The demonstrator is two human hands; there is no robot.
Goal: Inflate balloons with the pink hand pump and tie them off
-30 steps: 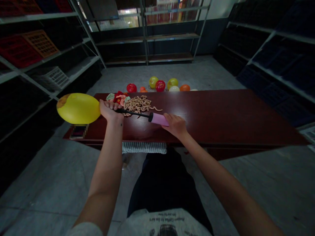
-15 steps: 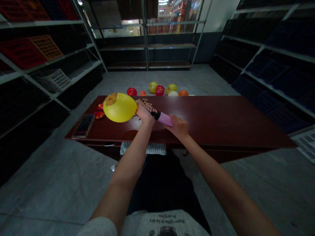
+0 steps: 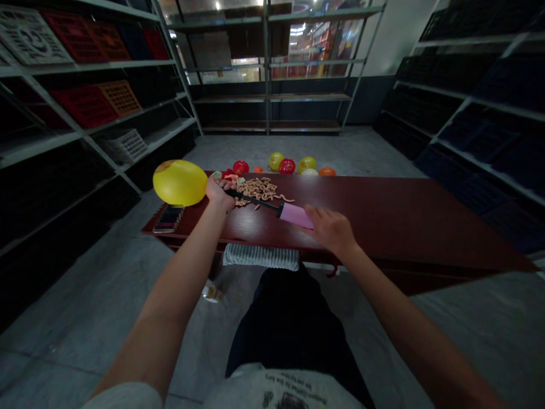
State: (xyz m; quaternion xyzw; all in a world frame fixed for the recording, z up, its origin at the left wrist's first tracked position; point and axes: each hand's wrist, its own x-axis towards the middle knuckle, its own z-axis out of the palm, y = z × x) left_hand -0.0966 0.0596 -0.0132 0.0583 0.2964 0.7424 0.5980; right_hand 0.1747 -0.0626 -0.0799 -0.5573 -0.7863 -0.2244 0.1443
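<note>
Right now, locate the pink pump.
In the head view, the pink pump is near the middle, over the table, between the left hand at its black end and the right hand at its pink end.

This looks like a storeroom or a small warehouse. Metal racks line three sides: the left rack (image 3: 106, 67) bears plastic crates in several colours, among them a red crate (image 3: 85, 105), an orange crate (image 3: 120, 97) and a white crate (image 3: 130, 146). The right rack (image 3: 467, 101) is stacked with dark bins (image 3: 489, 133), too dim to make out well. A back rack (image 3: 267, 85) stands against the far side, in front of a window (image 3: 323, 48) through which a lit space with ceiling lights shows. The floor (image 3: 361, 150) is bare grey, like concrete, and the wall (image 3: 387, 51) is pale above a dark lower band. A dark red wooden tabletop (image 3: 383, 210) stands between the racks.
</note>
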